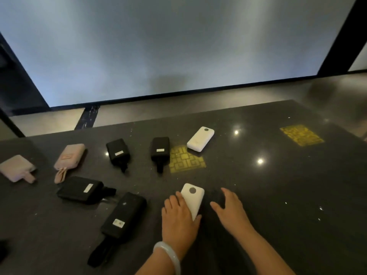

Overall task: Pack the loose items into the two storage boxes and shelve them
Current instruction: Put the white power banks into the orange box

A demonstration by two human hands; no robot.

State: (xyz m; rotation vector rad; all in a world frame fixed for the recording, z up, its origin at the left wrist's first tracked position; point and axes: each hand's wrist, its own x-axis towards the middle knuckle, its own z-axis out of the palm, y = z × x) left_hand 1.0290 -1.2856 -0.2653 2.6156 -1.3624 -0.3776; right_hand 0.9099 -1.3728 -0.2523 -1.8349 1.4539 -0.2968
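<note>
My left hand grips a white power bank near the table's front, with the thumb round its near end and the fingers along its left side. My right hand lies just to its right with fingers spread, over a dark shape I cannot make out. A second white power bank lies farther back. Several black pouches lie to the left: two upright ones and two nearer ones. Two pink pouches sit at the far left. No storage box is in view.
Everything rests on a dark speckled stone table with yellow patterned patches. Its far edge runs across the middle of the view, with floor and a pale wall panel beyond. A dark object shows at the lower left edge.
</note>
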